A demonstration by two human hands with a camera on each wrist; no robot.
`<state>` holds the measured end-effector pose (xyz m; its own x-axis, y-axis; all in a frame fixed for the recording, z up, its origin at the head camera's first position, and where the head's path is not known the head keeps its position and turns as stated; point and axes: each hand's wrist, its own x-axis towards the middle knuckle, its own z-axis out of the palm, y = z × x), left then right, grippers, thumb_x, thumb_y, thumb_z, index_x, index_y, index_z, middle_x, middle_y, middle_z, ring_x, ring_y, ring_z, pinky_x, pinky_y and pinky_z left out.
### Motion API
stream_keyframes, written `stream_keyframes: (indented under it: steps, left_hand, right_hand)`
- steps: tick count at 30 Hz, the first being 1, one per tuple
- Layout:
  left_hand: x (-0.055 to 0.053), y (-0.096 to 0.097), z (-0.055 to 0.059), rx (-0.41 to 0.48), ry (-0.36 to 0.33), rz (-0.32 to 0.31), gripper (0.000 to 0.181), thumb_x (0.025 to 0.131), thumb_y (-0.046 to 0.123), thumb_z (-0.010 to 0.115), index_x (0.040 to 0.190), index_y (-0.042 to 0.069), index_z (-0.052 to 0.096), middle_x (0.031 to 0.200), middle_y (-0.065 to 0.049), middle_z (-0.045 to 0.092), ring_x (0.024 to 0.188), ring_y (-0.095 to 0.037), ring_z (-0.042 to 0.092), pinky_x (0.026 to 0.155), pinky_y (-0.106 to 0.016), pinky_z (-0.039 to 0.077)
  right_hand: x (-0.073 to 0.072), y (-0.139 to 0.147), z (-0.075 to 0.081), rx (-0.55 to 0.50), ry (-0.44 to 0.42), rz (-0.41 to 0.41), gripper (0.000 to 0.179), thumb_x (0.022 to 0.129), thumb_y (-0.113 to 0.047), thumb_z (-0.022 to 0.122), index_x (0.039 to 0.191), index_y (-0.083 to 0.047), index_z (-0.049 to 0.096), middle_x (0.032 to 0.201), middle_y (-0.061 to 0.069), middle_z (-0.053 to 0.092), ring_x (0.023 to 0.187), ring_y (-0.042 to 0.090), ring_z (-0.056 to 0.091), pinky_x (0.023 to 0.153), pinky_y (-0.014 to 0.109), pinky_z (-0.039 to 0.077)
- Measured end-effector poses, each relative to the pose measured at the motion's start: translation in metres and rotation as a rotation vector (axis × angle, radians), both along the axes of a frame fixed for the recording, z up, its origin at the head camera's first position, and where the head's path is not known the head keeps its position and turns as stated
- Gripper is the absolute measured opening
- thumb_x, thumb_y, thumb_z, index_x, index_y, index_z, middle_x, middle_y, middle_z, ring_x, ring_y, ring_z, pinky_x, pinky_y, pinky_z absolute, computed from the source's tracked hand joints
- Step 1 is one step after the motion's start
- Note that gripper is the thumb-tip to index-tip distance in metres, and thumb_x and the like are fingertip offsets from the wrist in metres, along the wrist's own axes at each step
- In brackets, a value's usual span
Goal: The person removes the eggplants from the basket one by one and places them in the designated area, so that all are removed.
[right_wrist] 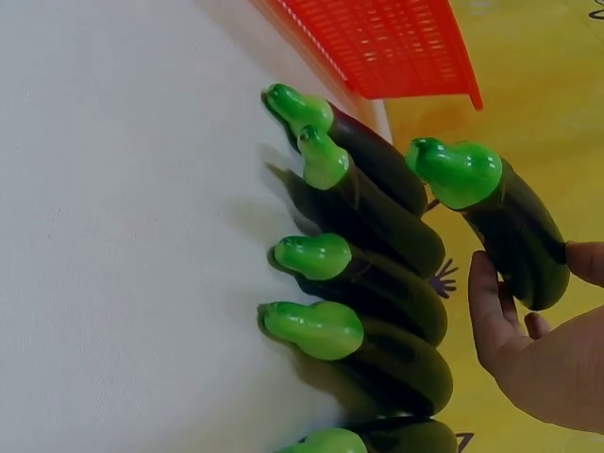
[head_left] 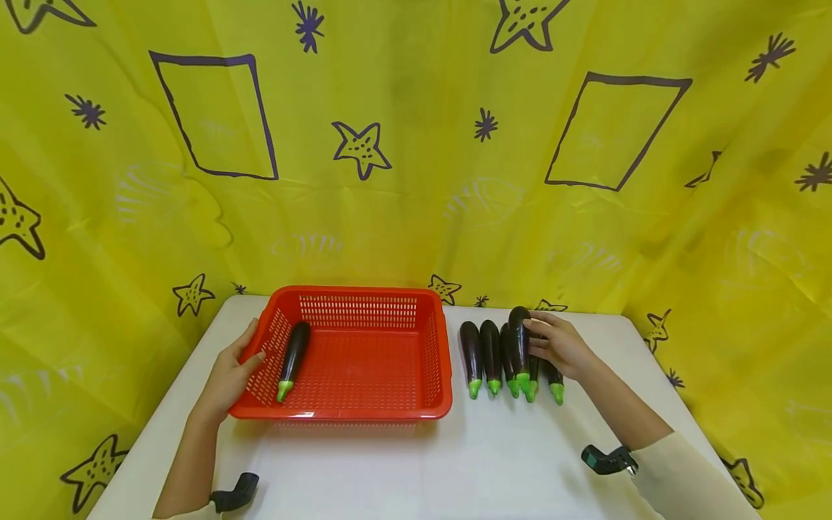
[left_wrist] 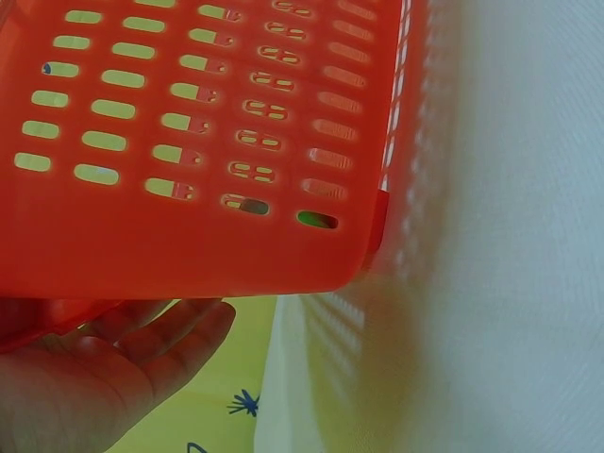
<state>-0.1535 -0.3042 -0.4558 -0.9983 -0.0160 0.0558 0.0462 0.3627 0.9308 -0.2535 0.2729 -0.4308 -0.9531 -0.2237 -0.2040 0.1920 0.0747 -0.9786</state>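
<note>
My left hand [head_left: 227, 374] grips the left rim of a red plastic basket [head_left: 364, 292], thumb over the edge. In the left wrist view, its fingers [left_wrist: 179, 349] lie outside the basket's perforated wall. One dark purple eggplant [head_left: 296, 355] with a green stem end lies inside the basket, along its left side. My right hand [head_left: 564, 345] holds another eggplant [right_wrist: 519, 236] between thumb and fingers, raised above the table with its green end toward me. Below and beside it, several more eggplants [head_left: 471, 352] lie in a row right of the basket, partly hidden by the held one.
The white table [head_left: 390, 477] carries the basket and the row. A yellow curtain [head_left: 403, 224] with drawn stars hangs close behind and at both sides. Black devices [head_left: 607, 460] are strapped at both wrists.
</note>
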Motion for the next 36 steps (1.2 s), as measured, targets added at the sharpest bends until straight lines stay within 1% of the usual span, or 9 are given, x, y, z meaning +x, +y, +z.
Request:
stream_keyframes:
  steps: [5,9,12,15,20,25,30,34,36]
  left_hand:
    - [0.0,0.0,0.001,0.006,0.01,-0.001,0.068,0.108,0.0,0.048,0.167,0.003,0.013,0.171,-0.026,0.015,0.141,-0.046,0.035,0.082,-0.013,0.048]
    - [0.0,0.0,0.001,0.01,0.014,-0.004,0.068,0.108,-0.001,0.048,0.167,0.002,0.013,0.171,-0.026,0.015,0.141,-0.046,0.035,0.083,-0.013,0.048]
    - [0.0,0.0,0.001,0.01,0.012,-0.005,0.068,0.108,0.0,0.048,0.167,0.003,0.013,0.171,-0.026,0.014,0.142,-0.046,0.034,0.083,-0.013,0.048]
    - [-0.001,-0.001,0.0,0.018,0.003,-0.007,0.069,0.109,0.001,0.048,0.167,0.004,0.012,0.171,-0.025,0.014,0.141,-0.045,0.035,0.083,-0.014,0.05]
    - [-0.001,-0.001,0.0,0.025,-0.004,-0.008,0.069,0.109,0.001,0.048,0.168,0.006,0.012,0.172,-0.025,0.014,0.14,-0.044,0.036,0.082,-0.015,0.051]
    - [0.0,0.0,0.001,0.015,0.011,-0.005,0.068,0.109,0.001,0.047,0.167,0.004,0.013,0.17,-0.026,0.016,0.136,-0.044,0.04,0.081,-0.017,0.052]
    - [0.001,0.001,0.003,0.015,0.023,0.001,0.067,0.109,0.002,0.047,0.167,0.003,0.014,0.17,-0.027,0.017,0.133,-0.043,0.042,0.08,-0.02,0.054]
    - [0.001,0.001,0.002,0.017,0.023,0.004,0.067,0.109,0.001,0.047,0.167,0.003,0.014,0.17,-0.028,0.017,0.132,-0.043,0.042,0.079,-0.02,0.054]
    - [0.001,0.001,0.001,0.017,0.022,0.004,0.067,0.109,0.001,0.047,0.167,0.003,0.014,0.17,-0.027,0.017,0.132,-0.042,0.042,0.079,-0.02,0.054]
  right_hand:
    - [0.0,0.01,0.001,0.011,-0.001,-0.064,0.07,0.111,-0.022,0.054,0.163,0.007,0.017,0.123,0.006,0.056,0.101,0.014,0.064,0.088,0.029,0.056]
    - [0.0,0.02,-0.001,-0.002,0.004,-0.089,0.069,0.111,-0.021,0.055,0.162,0.007,0.018,0.112,-0.002,0.061,0.095,0.012,0.066,0.086,0.028,0.056]
    - [0.001,0.028,-0.002,0.013,0.011,-0.103,0.069,0.111,-0.022,0.056,0.161,0.007,0.019,0.106,-0.006,0.063,0.092,0.01,0.065,0.084,0.026,0.056]
    - [0.001,0.037,-0.005,0.025,0.013,-0.121,0.07,0.11,-0.023,0.057,0.162,0.006,0.02,0.105,-0.007,0.062,0.091,0.01,0.065,0.082,0.025,0.056]
    - [0.002,0.051,-0.009,0.006,0.003,-0.145,0.07,0.11,-0.022,0.057,0.162,0.006,0.02,0.108,-0.008,0.061,0.092,0.009,0.068,0.084,0.027,0.057]
    - [0.003,0.061,-0.009,0.023,-0.007,-0.159,0.071,0.111,-0.022,0.057,0.164,0.006,0.018,0.111,-0.008,0.059,0.093,0.008,0.066,0.084,0.027,0.057]
    - [0.003,0.065,-0.008,0.01,-0.012,-0.171,0.069,0.111,-0.021,0.056,0.163,0.005,0.02,0.104,-0.011,0.063,0.093,0.009,0.067,0.082,0.027,0.057]
    - [0.004,0.069,-0.011,-0.013,-0.027,-0.178,0.066,0.11,-0.019,0.056,0.162,0.004,0.022,0.1,-0.012,0.067,0.091,0.01,0.068,0.081,0.028,0.058]
    - [0.004,0.071,-0.013,-0.016,-0.036,-0.185,0.066,0.11,-0.018,0.056,0.163,0.004,0.022,0.099,-0.012,0.067,0.09,0.009,0.067,0.08,0.029,0.057]
